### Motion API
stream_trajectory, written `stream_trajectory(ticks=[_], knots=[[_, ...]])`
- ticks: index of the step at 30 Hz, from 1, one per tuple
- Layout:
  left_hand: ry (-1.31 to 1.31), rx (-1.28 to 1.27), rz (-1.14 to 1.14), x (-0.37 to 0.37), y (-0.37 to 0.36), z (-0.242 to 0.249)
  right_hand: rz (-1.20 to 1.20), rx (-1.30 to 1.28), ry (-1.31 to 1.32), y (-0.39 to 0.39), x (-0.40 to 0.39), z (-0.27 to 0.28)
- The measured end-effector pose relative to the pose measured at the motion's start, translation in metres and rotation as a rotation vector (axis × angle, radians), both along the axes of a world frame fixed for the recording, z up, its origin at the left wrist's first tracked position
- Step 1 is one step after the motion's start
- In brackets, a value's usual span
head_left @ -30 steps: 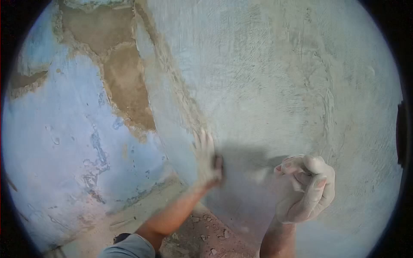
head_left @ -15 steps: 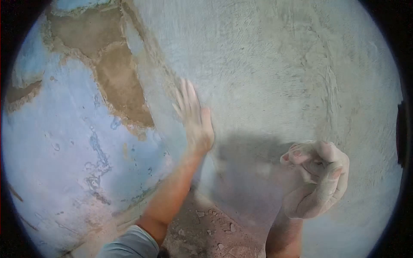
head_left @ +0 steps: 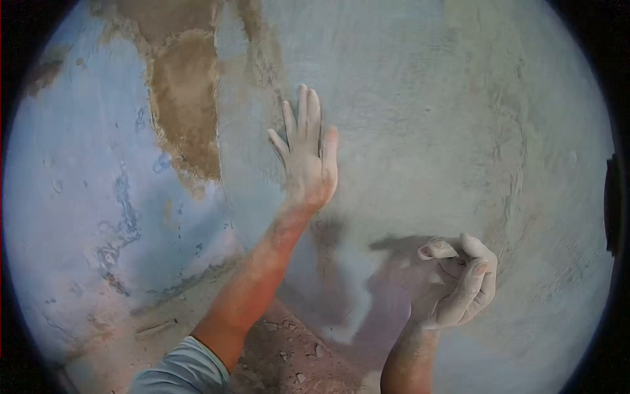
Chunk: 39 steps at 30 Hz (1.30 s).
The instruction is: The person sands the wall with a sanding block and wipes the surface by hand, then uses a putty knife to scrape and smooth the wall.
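My left hand (head_left: 307, 157) lies flat against the grey plastered wall (head_left: 426, 111), fingers straight and pointing up, dusted with pale powder. It holds nothing. My right hand (head_left: 456, 285) hovers lower right, close to the wall, with its fingers curled loosely inward; I cannot make out anything inside it. Both hands and forearms are coated in plaster dust. Shadows of both arms fall on the wall between them.
To the left stands an older blue painted wall (head_left: 79, 197) with a brown patch of bare render (head_left: 184, 105) where the paint has come off. Reddish dirt floor with small rubble (head_left: 289, 348) shows at the bottom between my arms.
My left hand has slid up the plastered wall from low near the corner to chest height. The right hand has stayed curled and dropped slightly.
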<state>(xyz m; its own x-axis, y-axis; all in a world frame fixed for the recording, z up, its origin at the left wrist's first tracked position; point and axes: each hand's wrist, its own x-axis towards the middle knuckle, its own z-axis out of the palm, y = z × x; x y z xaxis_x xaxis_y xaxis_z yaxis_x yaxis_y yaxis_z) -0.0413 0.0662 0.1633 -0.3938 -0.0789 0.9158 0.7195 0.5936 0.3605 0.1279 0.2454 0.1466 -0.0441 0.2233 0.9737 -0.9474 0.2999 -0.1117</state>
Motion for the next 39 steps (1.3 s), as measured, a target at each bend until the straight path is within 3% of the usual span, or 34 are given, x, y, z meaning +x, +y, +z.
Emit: stream_trajectory(ticks=[2,4,6,9,10,13,16,18,20,26,29,35,39], knots=[[-0.019,-0.029,0.039,0.008,0.006,-0.020,-0.005,-0.019,-0.001,0.001,-0.002,0.001],[0.113,-0.055,0.025,0.010,0.017,-0.073,-0.024,-0.030,-0.034,-0.003,-0.006,-0.002],[0.016,-0.048,-0.073,0.030,0.024,-0.135,-0.036,-0.011,-0.040,-0.008,-0.011,-0.004],[0.105,-0.316,0.006,0.030,0.008,-0.157,-0.034,0.049,-0.088,-0.016,-0.011,-0.010],[0.113,-0.291,-0.018,0.030,0.008,-0.154,-0.130,0.091,-0.025,-0.011,-0.018,-0.014],[0.011,-0.266,0.062,0.020,0.007,-0.116,-0.103,0.032,-0.008,-0.012,-0.022,-0.014],[-0.040,-0.083,-0.001,0.019,0.001,-0.050,-0.114,0.005,-0.043,-0.010,-0.023,-0.013],[-0.046,-0.050,0.021,0.017,0.005,-0.038,-0.111,0.007,-0.022,-0.010,-0.025,-0.012],[-0.086,-0.040,0.030,0.022,0.006,-0.041,-0.118,0.028,-0.036,-0.010,-0.022,-0.012],[-0.112,-0.151,-0.008,0.051,0.025,-0.134,-0.164,0.076,-0.039,-0.017,-0.032,-0.020],[-0.105,-0.253,0.119,0.042,0.010,-0.115,-0.190,0.079,-0.032,-0.017,-0.033,-0.023],[-0.076,-0.012,0.014,0.012,-0.005,-0.012,-0.154,0.102,-0.036,-0.018,-0.031,-0.020],[-0.118,-0.028,0.016,0.026,0.004,-0.039,-0.137,0.066,-0.039,-0.021,-0.031,-0.019]])
